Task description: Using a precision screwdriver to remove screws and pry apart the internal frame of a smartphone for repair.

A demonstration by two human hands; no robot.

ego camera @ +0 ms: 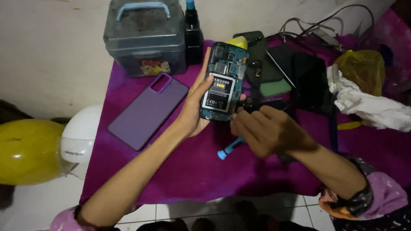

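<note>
My left hand holds up an opened phone with its back cover off; the circuit board and a battery with a white label show. My right hand is closed around a small screwdriver with a blue handle, its fingers touching the phone's lower right edge. The screwdriver's tip is hidden behind the hand. Both hands hover above a purple cloth.
A purple phone case lies left of the hands. Behind stand a grey plastic box with a blue handle and a dark bottle. Dark phone parts, cables, a white rag and a yellow bag lie right. White and yellow helmets sit on the floor.
</note>
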